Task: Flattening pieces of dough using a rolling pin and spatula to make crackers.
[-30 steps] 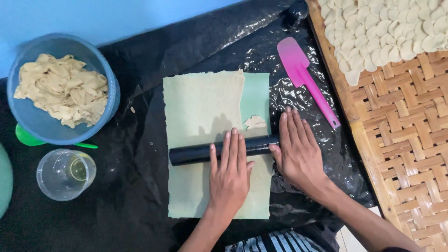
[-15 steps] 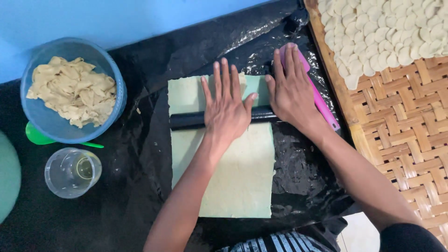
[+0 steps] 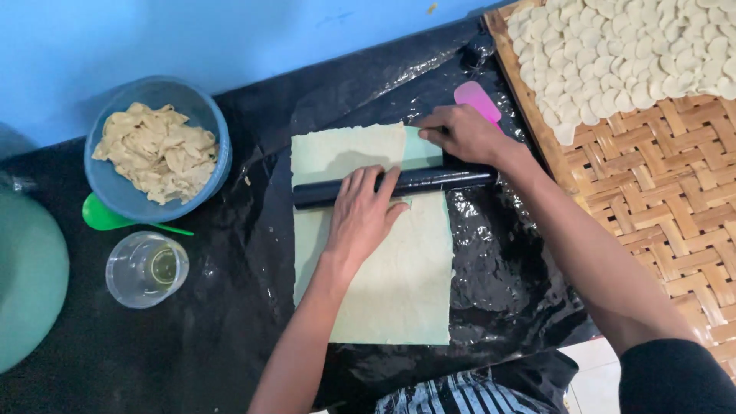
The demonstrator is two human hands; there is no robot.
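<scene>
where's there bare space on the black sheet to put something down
Bare black plastic sheet lies below the clear cup and left of the dough sheet; a narrower strip runs between the dough and the woven tray. It is crowded around the blue bowl and green scoop, and where both hands meet the black roller.

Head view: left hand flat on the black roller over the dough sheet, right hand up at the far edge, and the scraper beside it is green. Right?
Not quite. The scraper by the right hand is pink, as the head view shows; the green thing is a spoon beside the blue bowl. The left hand does lie flat on the black roller over the dough sheet.
</scene>
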